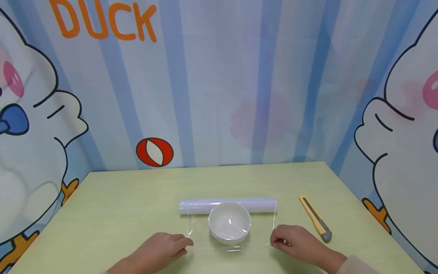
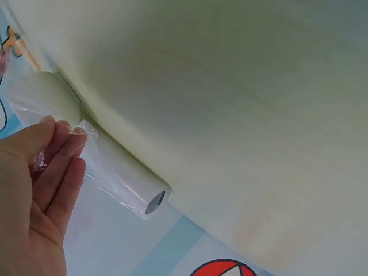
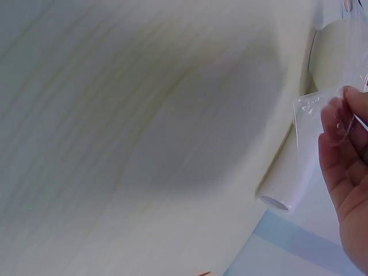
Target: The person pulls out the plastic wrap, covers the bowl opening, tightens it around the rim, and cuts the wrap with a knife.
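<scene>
**Clear film drawn out between your two pinching hands, white bowl in the middle**

Your left hand (image 1: 165,248) and right hand (image 1: 297,242) are apart, each pinching a near corner of a transparent, glossy plastic film (image 1: 198,228) between thumb and fingertips. In both wrist views the film is crumpled where you grip it. The sheet runs away from your hands to a long, whitish cylindrical roll of film (image 1: 195,207), which lies crosswise just beyond them; the left wrist view shows its open end, with a dark hollow inside.

Between your hands, slightly farther from you than your fingertips, a round, glossy white bowl (image 1: 229,223) stands upright, its mouth facing up. The film spans the area around it, and the bowl's far rim overlaps the roll in the head view. You cannot tell from here whether the film touches the rim.

Past your right hand, on its outer side, a yellow utility knife with a dark strip and a grey end (image 1: 315,219) lies at a slant, grey end nearer you, touching neither your hand nor the roll. Everything rests on a pale yellow-green tabletop (image 1: 137,205). A beige sleeve (image 1: 356,265) shows behind your right wrist. Beyond the tabletop hangs a blue-striped fabric backdrop (image 1: 219,76) with orange "DUCK" lettering (image 1: 100,19).
</scene>
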The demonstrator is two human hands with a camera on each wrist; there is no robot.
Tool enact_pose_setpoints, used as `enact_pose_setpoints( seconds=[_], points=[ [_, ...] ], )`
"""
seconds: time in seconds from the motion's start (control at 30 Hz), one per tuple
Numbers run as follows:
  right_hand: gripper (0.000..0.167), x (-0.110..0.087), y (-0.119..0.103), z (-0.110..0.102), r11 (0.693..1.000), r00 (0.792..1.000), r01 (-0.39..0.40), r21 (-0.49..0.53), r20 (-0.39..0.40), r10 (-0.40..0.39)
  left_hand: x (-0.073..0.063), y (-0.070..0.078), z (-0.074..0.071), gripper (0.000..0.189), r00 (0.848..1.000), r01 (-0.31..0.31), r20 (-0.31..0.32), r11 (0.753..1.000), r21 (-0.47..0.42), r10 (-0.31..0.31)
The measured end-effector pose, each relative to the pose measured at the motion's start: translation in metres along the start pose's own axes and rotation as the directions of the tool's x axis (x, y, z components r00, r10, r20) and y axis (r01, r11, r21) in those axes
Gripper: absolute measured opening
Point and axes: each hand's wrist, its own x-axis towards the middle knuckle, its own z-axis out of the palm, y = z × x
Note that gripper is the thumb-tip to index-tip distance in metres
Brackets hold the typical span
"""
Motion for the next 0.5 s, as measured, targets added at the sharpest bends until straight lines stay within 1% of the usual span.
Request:
enact_pose_setpoints(
  seconds=[0.07, 0.13, 0.2, 0.23, 0.3, 0.37, 0.5],
  points=[
    [0.009, 0.002, -0.001, 0.002, 0.999, 1.0, 0.014, -0.049, -0.018, -0.015, 0.002, 0.0, 0.001, 0.023, 0.998, -0.063, 0.002, 0.996, 0.069, 0.063],
    [0.011, 0.004, -0.002, 0.003, 0.997, 1.0, -0.002, -0.072, -0.019, 0.001, 0.005, 0.0, 0.003, 0.026, 0.994, -0.11, -0.004, 0.986, 0.124, 0.112],
    [0.013, 0.006, -0.003, 0.004, 0.997, 0.999, -0.047, -0.066, 0.002, 0.047, 0.008, 0.001, 0.003, 0.027, 0.993, -0.117, 0.02, 0.984, 0.132, 0.115],
    [0.014, 0.008, -0.003, 0.004, 0.995, 0.997, -0.073, -0.065, 0.01, 0.073, 0.01, 0.001, 0.004, 0.027, 0.994, -0.109, 0.035, 0.986, 0.128, 0.105],
    [0.015, 0.01, -0.004, 0.005, 0.991, 0.993, -0.118, -0.065, 0.02, 0.119, 0.013, 0.002, 0.004, 0.027, 0.996, -0.07, 0.066, 0.99, 0.12, 0.062],
    [0.018, 0.013, -0.005, 0.006, 0.987, 0.99, -0.141, -0.079, 0.014, 0.143, 0.018, 0.002, 0.004, 0.023, 0.997, -0.022, 0.075, 0.992, 0.125, 0.013],
    [0.018, 0.018, -0.008, 0.01, 0.973, 0.983, -0.181, -0.145, -0.017, 0.181, 0.027, 0.004, 0.006, 0.023, 0.996, 0.083, 0.031, 0.984, 0.157, -0.089]
  ],
)
